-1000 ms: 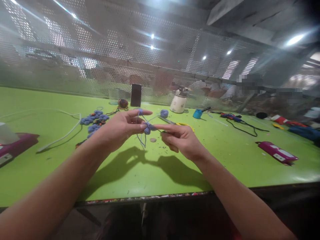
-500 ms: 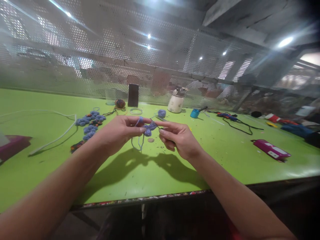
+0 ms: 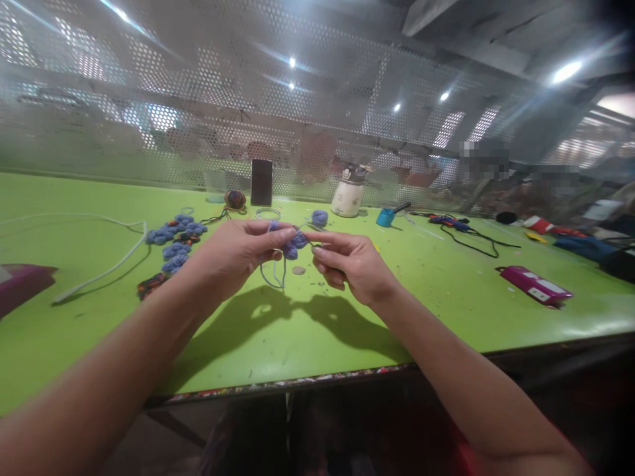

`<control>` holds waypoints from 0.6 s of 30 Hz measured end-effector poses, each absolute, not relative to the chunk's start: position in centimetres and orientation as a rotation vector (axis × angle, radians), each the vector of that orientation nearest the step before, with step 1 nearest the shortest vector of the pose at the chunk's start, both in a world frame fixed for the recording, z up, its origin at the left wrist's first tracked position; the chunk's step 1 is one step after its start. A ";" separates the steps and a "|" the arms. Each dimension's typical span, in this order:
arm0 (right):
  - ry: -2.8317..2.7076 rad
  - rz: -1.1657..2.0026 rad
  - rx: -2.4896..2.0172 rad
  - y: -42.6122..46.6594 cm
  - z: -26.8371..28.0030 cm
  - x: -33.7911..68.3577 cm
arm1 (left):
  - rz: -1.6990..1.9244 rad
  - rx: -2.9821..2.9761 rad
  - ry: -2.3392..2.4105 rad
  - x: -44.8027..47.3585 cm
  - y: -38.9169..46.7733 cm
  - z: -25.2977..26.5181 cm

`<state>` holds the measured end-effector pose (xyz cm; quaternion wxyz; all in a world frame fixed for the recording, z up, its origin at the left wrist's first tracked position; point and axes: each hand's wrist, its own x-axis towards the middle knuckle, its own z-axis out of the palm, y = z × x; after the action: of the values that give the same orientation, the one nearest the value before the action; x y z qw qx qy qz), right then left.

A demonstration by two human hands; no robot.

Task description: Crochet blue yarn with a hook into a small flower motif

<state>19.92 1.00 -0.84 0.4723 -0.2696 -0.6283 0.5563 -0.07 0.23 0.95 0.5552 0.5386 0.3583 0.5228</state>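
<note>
Above the green table, my left hand [image 3: 241, 254] pinches a small purple crochet piece [image 3: 292, 248] between thumb and fingers. Purple yarn is wrapped round its index finger, and a loose loop of yarn [image 3: 272, 281] hangs below. My right hand [image 3: 350, 263] is closed on a thin crochet hook [image 3: 312, 244], whose tip meets the upper right edge of the piece. Most of the hook is hidden by my fingers. Behind the hands lies a small ball of purple yarn [image 3: 320, 217].
Crocheted purple flowers [image 3: 173, 251] lie left of my forearm, near a white cable [image 3: 114, 264]. Toward the back stand a phone [image 3: 261, 183], a dark multicoloured yarn ball [image 3: 235, 199], a white bottle [image 3: 348, 193] and a blue pot [image 3: 385, 217]. A magenta power strip [image 3: 536, 286] sits right on the green table [image 3: 238, 360].
My left thumb has moved up and right over the crochet piece, covering more of it. The hook stays at the piece's right edge. The whole view has shifted slightly.
</note>
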 end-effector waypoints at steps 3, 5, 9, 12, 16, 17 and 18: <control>-1.545 1.381 -0.666 0.8 -0.9 19.8 | 1.265 1.298 0.888 -0.1 0.3 0.8; -1.541 1.414 -0.667 0.8 -0.8 19.7 | 1.269 1.306 0.877 -0.1 0.3 0.8; -1.503 1.514 -0.660 0.8 -0.7 19.9 | 1.237 1.337 0.858 -0.2 0.1 1.0; -1.473 1.581 -0.674 0.8 -0.5 20.1 | 1.229 1.330 0.848 -0.2 0.0 1.1; -1.432 1.658 -0.686 0.8 -0.5 20.1 | 1.219 1.310 0.844 -0.2 0.0 1.1; -1.428 1.671 -0.689 0.8 -0.5 20.2 | 1.214 1.306 0.845 -0.2 0.0 1.1; -1.428 1.681 -0.693 0.8 -0.5 20.2 | 1.211 1.304 0.846 -0.2 0.0 1.1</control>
<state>20.17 0.77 -0.52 0.4029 -0.2744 -0.5653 0.6654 -0.23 -0.01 1.11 0.5526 0.5515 0.3579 0.5123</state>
